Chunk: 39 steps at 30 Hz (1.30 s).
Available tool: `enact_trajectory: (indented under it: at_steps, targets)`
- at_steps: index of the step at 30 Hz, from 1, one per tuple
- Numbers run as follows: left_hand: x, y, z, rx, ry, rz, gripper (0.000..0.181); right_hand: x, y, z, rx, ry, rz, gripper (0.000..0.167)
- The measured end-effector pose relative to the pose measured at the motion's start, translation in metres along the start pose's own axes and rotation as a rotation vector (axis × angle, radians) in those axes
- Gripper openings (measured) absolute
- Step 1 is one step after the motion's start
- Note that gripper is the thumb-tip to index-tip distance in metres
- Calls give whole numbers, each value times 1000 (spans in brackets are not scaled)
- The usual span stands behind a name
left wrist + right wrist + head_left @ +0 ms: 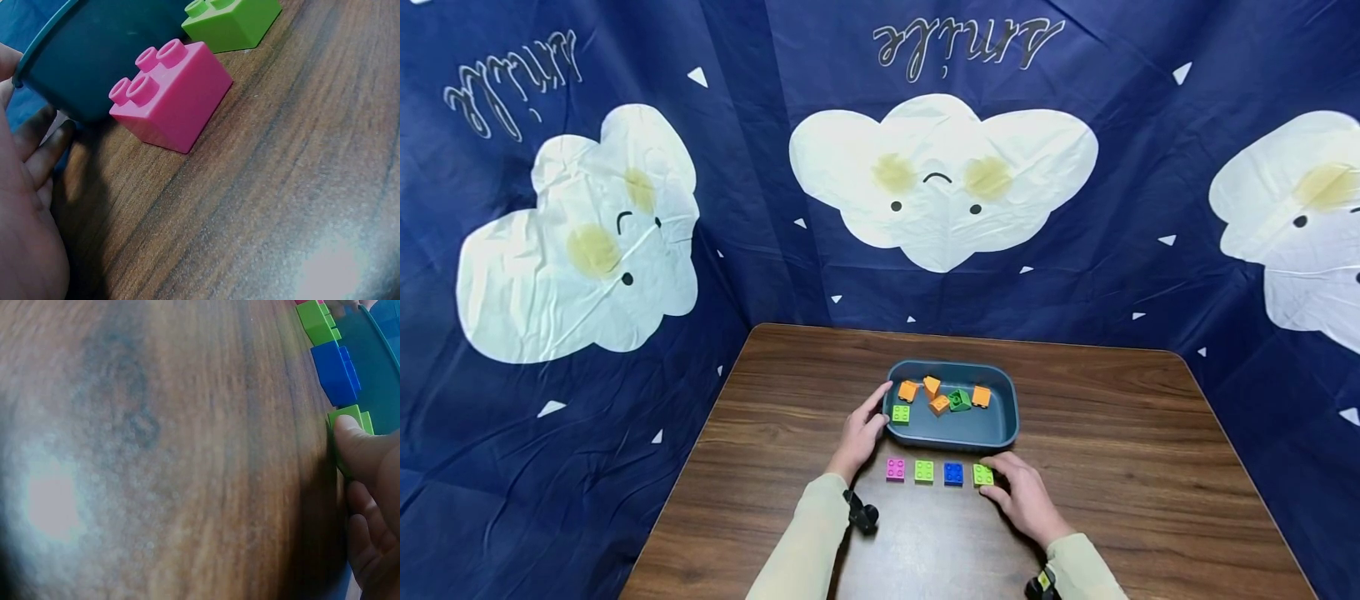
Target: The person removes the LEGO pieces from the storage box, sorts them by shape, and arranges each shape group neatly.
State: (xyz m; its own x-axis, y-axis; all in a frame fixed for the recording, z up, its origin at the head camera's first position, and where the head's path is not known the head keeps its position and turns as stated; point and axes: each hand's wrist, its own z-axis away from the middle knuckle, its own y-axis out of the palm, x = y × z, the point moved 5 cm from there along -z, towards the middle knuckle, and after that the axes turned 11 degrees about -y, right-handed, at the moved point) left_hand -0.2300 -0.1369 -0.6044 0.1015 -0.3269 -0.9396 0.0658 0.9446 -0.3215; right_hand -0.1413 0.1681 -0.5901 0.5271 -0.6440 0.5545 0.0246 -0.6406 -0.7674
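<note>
The right hand (1024, 498) pinches a light green brick (982, 475) at the right end of a row on the table; in the right wrist view the thumb lies on that brick (345, 415). To its left stand a blue brick (953, 474), another light green brick (924, 472) and a pink brick (895, 470), spaced apart. The left hand (859, 435) holds the left end of a teal tray (955, 444), its fingers at the rim. In the left wrist view the pink brick (181, 100) stands studs up beside the tray wall (94, 56).
Inside the tray lie several orange pieces (939, 405), a dark green piece (958, 400) and a light green brick (901, 414). The wooden table (1120, 433) reaches back to a blue curtain (737, 208) with white clouds.
</note>
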Motion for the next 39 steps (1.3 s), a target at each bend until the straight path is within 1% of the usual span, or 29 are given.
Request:
enact_trajectory:
  at_steps: [2, 9, 12, 20, 25, 31, 39]
  targets:
    - [0, 0, 0, 3, -5, -1, 65, 0, 0, 0, 1, 0, 0, 38]
    - [-2, 0, 0, -7, 24, -20, 64, -1, 1, 0, -1, 4, 1, 39]
    - [-2, 0, 0, -6, 26, -23, 64, -1, 0, 0, -7, -3, 4, 39]
    - [0, 0, 0, -3, -1, -14, 65, 0, 0, 0, -14, -12, 10, 40]
    - [0, 0, 0, -6, 4, -25, 65, -1, 1, 1, -16, -2, 10, 40]
    - [0, 0, 1, 4, -4, -16, 65, -2, 2, 2, -24, 2, 6, 41]
    - [1, 1, 0, -8, 3, -11, 65, -2, 2, 2, -24, 2, 6, 41]
